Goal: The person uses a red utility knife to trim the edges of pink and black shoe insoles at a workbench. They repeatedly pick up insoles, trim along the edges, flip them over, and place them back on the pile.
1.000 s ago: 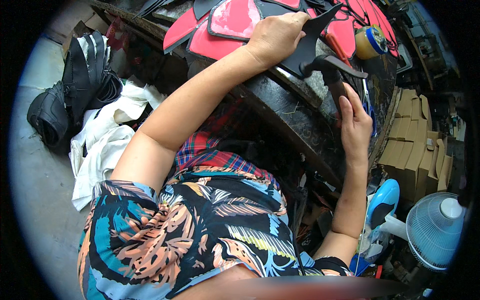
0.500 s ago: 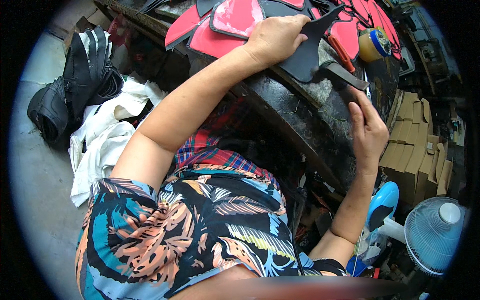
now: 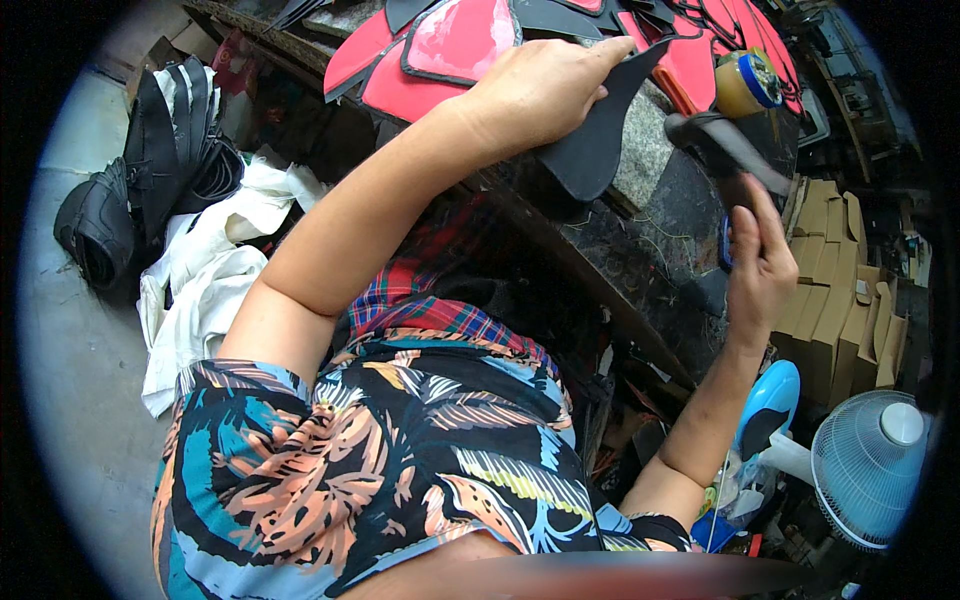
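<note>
The thin black sheet with curvy sides (image 3: 603, 140) has a wide, round bottom and a narrow, pointy top. It leans up to the right, held in the left hand (image 3: 548, 92). The hammer with a dark metal head and brown handle (image 3: 722, 148) is up in the right hand (image 3: 762, 268), apart from the sheet. Its head looks blurry.

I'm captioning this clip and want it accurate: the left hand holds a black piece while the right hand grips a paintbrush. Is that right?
Not quite: the head view shows the right hand gripping a hammer, not a paintbrush. The left hand does hold a black piece.
</note>
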`<state>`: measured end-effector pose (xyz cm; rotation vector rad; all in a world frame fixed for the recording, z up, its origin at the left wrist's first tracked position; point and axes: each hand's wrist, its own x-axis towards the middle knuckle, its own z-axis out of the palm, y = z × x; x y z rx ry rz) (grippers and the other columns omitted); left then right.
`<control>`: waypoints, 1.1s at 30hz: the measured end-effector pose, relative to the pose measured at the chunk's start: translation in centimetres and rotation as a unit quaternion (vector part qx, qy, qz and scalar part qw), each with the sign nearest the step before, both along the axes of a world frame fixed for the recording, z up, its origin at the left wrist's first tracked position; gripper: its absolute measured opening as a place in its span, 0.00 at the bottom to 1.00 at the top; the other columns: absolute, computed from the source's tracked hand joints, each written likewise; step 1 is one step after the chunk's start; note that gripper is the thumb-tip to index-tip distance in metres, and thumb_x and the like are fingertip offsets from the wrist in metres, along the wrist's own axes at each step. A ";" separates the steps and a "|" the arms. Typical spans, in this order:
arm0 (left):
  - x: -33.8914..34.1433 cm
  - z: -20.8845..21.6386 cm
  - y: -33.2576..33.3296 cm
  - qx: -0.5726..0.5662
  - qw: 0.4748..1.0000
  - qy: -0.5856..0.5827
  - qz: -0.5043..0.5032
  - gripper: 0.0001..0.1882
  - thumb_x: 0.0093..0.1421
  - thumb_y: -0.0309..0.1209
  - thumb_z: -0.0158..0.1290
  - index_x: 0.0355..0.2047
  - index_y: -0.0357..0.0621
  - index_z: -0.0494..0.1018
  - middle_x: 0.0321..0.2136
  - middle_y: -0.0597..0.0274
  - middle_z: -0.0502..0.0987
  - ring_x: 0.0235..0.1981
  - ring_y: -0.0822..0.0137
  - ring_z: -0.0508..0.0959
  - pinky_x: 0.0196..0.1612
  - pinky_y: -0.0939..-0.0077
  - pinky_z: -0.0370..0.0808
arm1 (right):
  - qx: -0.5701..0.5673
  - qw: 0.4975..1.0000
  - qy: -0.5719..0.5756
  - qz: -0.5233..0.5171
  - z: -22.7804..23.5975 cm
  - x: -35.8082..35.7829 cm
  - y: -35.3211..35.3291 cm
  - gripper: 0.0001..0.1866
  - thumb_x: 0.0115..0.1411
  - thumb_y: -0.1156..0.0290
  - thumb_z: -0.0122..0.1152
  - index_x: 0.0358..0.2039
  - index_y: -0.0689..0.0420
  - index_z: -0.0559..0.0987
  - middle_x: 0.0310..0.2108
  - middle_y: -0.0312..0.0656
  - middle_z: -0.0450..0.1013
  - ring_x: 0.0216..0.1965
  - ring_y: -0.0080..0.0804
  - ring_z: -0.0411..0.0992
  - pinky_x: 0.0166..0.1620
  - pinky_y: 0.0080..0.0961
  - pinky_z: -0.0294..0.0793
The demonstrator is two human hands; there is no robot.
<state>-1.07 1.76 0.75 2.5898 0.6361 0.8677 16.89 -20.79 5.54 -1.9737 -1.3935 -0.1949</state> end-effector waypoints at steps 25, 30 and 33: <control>-7.7 2.8 -4.2 -0.197 0.971 0.074 -0.115 0.18 0.59 0.26 0.54 0.50 0.32 0.75 0.42 0.40 0.79 0.42 0.50 0.82 0.46 0.68 0.76 | -0.004 1.000 0.023 -0.017 0.3 -0.7 1.2 0.17 0.65 0.58 0.60 0.53 0.43 0.81 0.43 0.40 0.81 0.35 0.27 0.80 0.38 0.24 0.76; -8.1 3.3 -4.4 -0.191 0.971 0.071 -0.125 0.18 0.60 0.26 0.54 0.50 0.32 0.75 0.42 0.40 0.79 0.42 0.50 0.82 0.45 0.68 0.76 | 0.013 0.997 -0.008 0.081 -1.5 -1.7 2.8 0.18 0.67 0.59 0.58 0.55 0.49 0.79 0.37 0.41 0.80 0.29 0.17 0.74 0.36 0.22 0.75; -8.1 3.4 -4.4 -0.188 0.970 0.077 -0.131 0.19 0.59 0.26 0.54 0.50 0.32 0.75 0.42 0.40 0.79 0.42 0.51 0.82 0.45 0.68 0.76 | -0.066 0.998 0.006 -0.012 -1.3 -1.1 2.7 0.17 0.64 0.57 0.61 0.52 0.44 0.81 0.40 0.42 0.81 0.36 0.29 0.80 0.38 0.26 0.77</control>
